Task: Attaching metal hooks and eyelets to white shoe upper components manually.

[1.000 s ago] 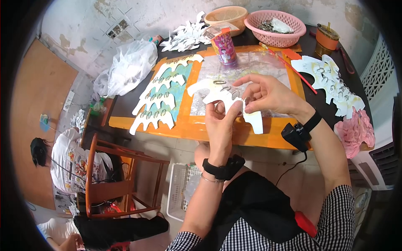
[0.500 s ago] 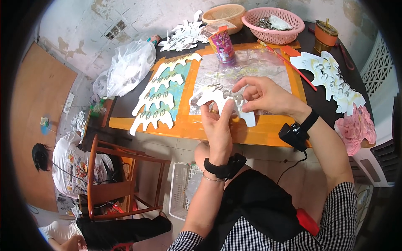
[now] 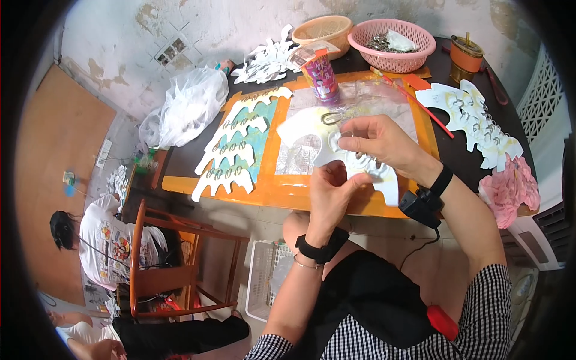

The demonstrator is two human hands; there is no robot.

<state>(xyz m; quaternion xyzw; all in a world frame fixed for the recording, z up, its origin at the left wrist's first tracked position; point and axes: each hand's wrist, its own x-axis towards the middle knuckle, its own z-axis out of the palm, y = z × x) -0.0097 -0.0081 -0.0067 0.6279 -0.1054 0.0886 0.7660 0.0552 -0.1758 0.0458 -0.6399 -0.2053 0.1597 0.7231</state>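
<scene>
A white scalloped cut-out (image 3: 302,125) with metal rings along it is raised above the near part of the table. My left hand (image 3: 333,195) grips its lower edge between thumb and fingers. Over the upper side of the piece, my right hand (image 3: 384,143) is closed in a pinch on what looks like a metal ring, partly hidden by the fingers. Another metal ring (image 3: 330,118) shows farther along the cut-out. To the left, several similar ringed cut-outs (image 3: 227,155) lie in a column.
A purple cup (image 3: 323,79) stands behind my hands. Beyond it are a pink basket (image 3: 393,62) of metal rings and an orange basket (image 3: 324,30). Ringed cut-outs (image 3: 468,114) and a red pencil (image 3: 420,106) lie right. Two other people are at the left, near a wooden chair (image 3: 159,273).
The cut-out has shifted toward the right and closer to me, and more of its left end shows. My left hand moved right with it; my right fingers went from spread to pinched.
</scene>
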